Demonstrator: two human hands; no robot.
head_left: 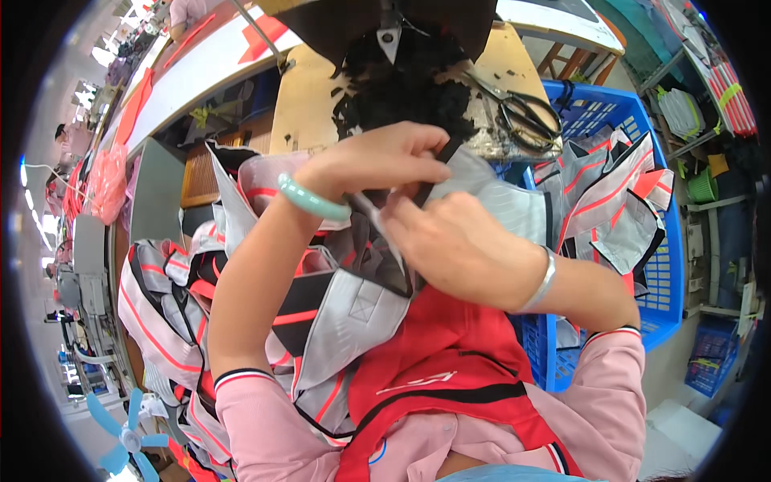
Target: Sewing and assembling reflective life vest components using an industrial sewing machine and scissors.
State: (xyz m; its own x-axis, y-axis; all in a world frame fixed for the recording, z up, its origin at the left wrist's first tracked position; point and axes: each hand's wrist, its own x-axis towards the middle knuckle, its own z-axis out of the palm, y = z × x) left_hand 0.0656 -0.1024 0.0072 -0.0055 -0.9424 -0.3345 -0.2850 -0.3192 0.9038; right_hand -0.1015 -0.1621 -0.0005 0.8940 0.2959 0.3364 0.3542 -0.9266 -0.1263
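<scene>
My left hand (387, 161), a pale green bangle on its wrist, is closed with bent fingers at the black edging of a grey fabric piece (490, 189). Just below it, my right hand (470, 245), wearing a silver bangle, pinches the same fabric; the exact grip is partly hidden behind the fingers. More grey, pink-striped sewn fabric (353, 317) with black binding hangs in front of me, over the red apron (450, 337). Beyond my hands, a heap of black scraps (401, 100) lies under a machine's pointed metal part (389, 44).
Black-handled scissors (526, 116) lie on the worn wooden board (309, 96) to the right of the scraps. A blue plastic basket (662, 273) at my right holds striped fabric pieces. At my left a pile of similar pieces (165, 313) hangs down. A blue fan (131, 438) stands at lower left.
</scene>
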